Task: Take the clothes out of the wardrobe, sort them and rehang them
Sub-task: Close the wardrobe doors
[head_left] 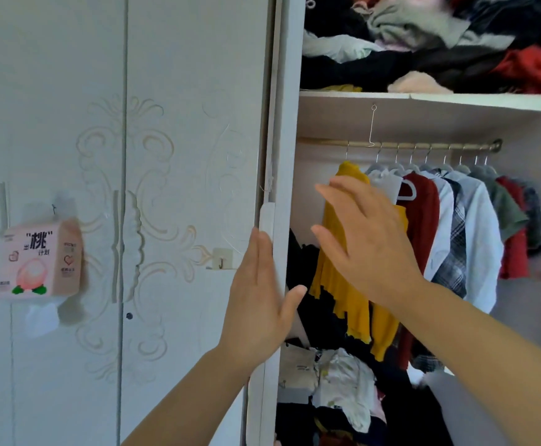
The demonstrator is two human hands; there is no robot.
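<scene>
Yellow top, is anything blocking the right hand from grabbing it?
Nothing visible does. The right hand, fingers straight, is right in front of the yellow top; the left hand rests flat on the door edge.

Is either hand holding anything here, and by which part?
Nothing is held. The left hand lies flat against the wardrobe door edge; the right hand is open in front of the yellow top.

Open wardrobe [290, 130], mustard top [336, 284] leftmost on the rail [398, 144], shirts hung alongside, loose heaps on shelf and floor
</scene>
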